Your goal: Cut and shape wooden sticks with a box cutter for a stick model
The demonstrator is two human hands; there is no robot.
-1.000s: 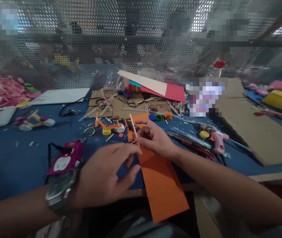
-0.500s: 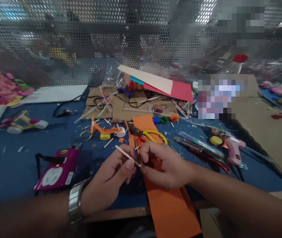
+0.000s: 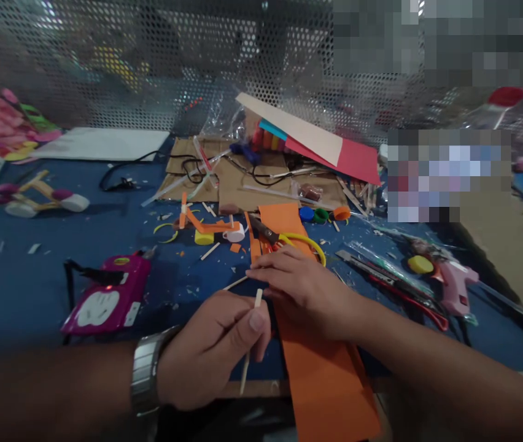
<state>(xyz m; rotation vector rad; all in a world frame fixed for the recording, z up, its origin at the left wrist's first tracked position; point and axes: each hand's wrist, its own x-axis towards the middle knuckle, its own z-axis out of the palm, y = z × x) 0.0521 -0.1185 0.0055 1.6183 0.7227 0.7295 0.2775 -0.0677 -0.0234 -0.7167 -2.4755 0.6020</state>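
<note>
— While the left hand (image 3: 213, 350) is pinching the thin wooden stick (image 3: 251, 336) between thumb and fingers, where is the stick sitting exactly?

— It is standing almost upright in that hand, at the near edge of the table (image 3: 22, 294), just beside the orange paper strip (image 3: 317, 362). Its top end is showing above the thumb and its lower end is hanging out below the hand.

— And the right hand (image 3: 305, 288)?

— It is lying flat, palm down, on the orange paper strip, and it is closing on nothing. Its fingertips are reaching toward a second thin stick (image 3: 236, 283) that is lying on the table. The yellow-handled scissors (image 3: 289, 240) are resting just behind this hand.

— How is the stick going to handle, in your opinion?

— I am judging it as very light, stiff and dry, so not slippery, but easy to snap if it is bent. Holding it near the middle, as the left hand is doing, seems safest to me; a grip at the tip is giving less control.

— And the paper?

— Light and floppy, I think; a flat palm is holding it well.
</note>
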